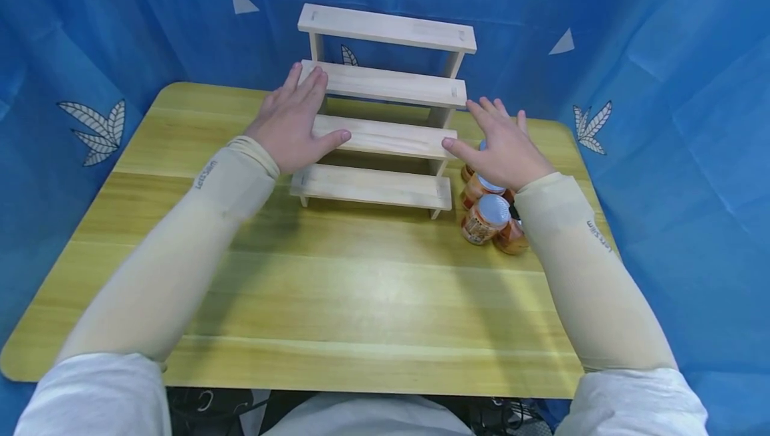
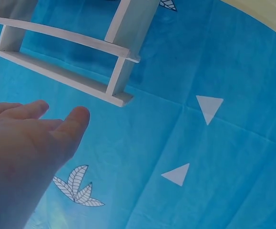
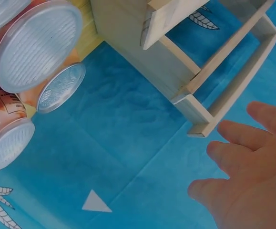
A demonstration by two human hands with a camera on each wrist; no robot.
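A pale wooden stepped rack [image 1: 385, 135] with several tiers stands at the back middle of the yellow-green table [image 1: 337, 289]. My left hand [image 1: 295, 122] lies flat with straight fingers at the rack's left end, thumb on the second step. My right hand [image 1: 505, 145] hovers with straight fingers at the rack's right end, thumb touching that same step's edge. Beneath the right hand stand several orange jars [image 1: 486, 216] with silvery lids [image 3: 35, 45]. The left wrist view shows my left hand [image 2: 28, 143] below the rack [image 2: 80, 62]. In the right wrist view, right fingers [image 3: 245, 138] spread near the rack [image 3: 199, 71].
Blue cloth with white leaf and triangle prints [image 1: 96, 130] walls the table on three sides. Bare tabletop stretches in front of the rack toward me. Cream sleeves [image 1: 180, 262] cover both forearms.
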